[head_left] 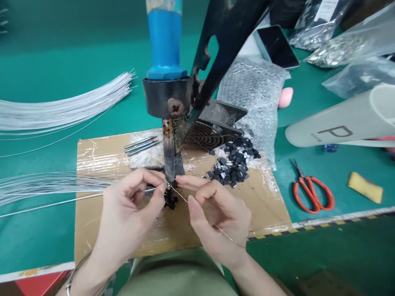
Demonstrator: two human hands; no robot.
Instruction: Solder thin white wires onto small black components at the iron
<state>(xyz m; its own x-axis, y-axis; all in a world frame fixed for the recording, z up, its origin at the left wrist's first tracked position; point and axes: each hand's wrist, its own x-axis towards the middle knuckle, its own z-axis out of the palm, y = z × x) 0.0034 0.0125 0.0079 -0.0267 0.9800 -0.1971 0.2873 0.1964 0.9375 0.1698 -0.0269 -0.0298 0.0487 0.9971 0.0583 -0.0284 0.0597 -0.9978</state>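
Note:
A soldering iron (165,45) with a blue handle hangs tip down in a black stand (222,45). My left hand (132,205) pinches the end of a thin white cable (83,198) right at the iron's tip. A length of solder wire (226,235) runs through the closed fingers of my right hand (220,209), its end close to the tip. What sits in my left fingertips is too small to make out fully. Below the tip, partly hidden by my hands, are small black parts (170,200) on cable ends.
Cardboard (265,205) covers the work area. Loose black connectors (231,162) lie near a small fan (212,127). Cable bundles (61,111) are at left. Red-handled scissors (311,193), a yellow sponge (365,187), a white tube (336,117) and a phone (276,47) lie at right.

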